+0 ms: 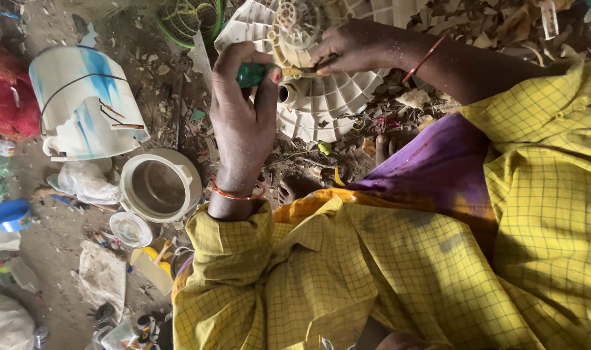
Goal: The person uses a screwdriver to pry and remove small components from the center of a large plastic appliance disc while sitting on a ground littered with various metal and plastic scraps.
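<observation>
My left hand (242,123) is closed around the green handle of a screwdriver (251,74); its yellowish shaft points right toward the hub of a white ribbed plastic disc (321,107) lying on the ground. My right hand (350,48) rests on the disc near the hub, fingers pinched around the screwdriver's shaft end. Both wrists carry thin orange bangles. Yellow checked sleeves and a purple cloth (438,168) over my lap fill the lower right.
A broken white and blue plastic tub (85,104) lies at left, with a round cream pot housing (158,186) below it. A red net bag (10,97), a blue lid (10,214), plastic scraps, dry leaves and a green wire cage (192,23) litter the dirt.
</observation>
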